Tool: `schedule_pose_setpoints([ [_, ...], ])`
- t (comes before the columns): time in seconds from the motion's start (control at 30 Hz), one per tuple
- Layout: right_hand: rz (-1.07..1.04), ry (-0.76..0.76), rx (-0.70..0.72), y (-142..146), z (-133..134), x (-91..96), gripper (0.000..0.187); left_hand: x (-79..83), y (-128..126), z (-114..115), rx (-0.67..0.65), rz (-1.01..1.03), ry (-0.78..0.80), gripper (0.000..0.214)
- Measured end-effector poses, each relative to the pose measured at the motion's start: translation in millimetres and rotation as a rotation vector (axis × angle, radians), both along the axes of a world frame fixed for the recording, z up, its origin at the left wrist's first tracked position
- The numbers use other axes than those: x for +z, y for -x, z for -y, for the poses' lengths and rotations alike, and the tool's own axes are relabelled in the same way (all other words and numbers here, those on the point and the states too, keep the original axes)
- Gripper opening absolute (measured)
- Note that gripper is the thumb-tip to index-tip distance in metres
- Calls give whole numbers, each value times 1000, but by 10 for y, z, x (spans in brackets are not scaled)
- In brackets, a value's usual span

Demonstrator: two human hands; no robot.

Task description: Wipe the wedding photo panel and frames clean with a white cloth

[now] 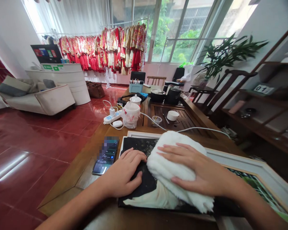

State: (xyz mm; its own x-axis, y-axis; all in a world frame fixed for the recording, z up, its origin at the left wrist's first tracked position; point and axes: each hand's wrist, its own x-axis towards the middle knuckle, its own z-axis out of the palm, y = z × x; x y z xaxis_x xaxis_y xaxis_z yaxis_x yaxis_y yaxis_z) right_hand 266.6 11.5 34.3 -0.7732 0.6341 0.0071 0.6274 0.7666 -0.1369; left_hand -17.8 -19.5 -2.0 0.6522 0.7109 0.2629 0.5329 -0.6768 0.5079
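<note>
A dark picture panel [144, 174] with a pale draped shape at its near edge lies flat on the wooden table. My left hand [127, 172] rests on its left side, fingers loosely bent and apart, with nothing held. On the panel's right part lies a thick white towel [175, 159], folded into a pad. Over the towel is my right hand [194, 167], its fingers spread and its thumb pressed into the cloth. The towel hides much of the panel beneath it. A phone [106, 156] with its screen lit lies left of my left hand.
Under and right of the panel is a white-framed picture [261, 175]. Farther back stand a white-and-pink cup [131, 113], a power strip [112, 117], a small white bowl [172, 115] and a black kettle [173, 95]. A white cable [201, 128] crosses the table behind the towel.
</note>
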Motion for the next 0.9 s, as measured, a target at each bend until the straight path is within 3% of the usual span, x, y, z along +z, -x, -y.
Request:
schedule_pose_setpoints([
  [0.23, -40, -119, -115, -141, -132, -83, 74, -2, 35, 17, 6, 24, -3, 33],
  [0.6, -46, 0, 68, 231, 190, -8, 78, -102, 25, -49, 185, 34, 13, 53],
  [0.9, -50, -151, -160, -111, -134, -112, 72, -136, 66, -51, 178, 38, 8, 54],
])
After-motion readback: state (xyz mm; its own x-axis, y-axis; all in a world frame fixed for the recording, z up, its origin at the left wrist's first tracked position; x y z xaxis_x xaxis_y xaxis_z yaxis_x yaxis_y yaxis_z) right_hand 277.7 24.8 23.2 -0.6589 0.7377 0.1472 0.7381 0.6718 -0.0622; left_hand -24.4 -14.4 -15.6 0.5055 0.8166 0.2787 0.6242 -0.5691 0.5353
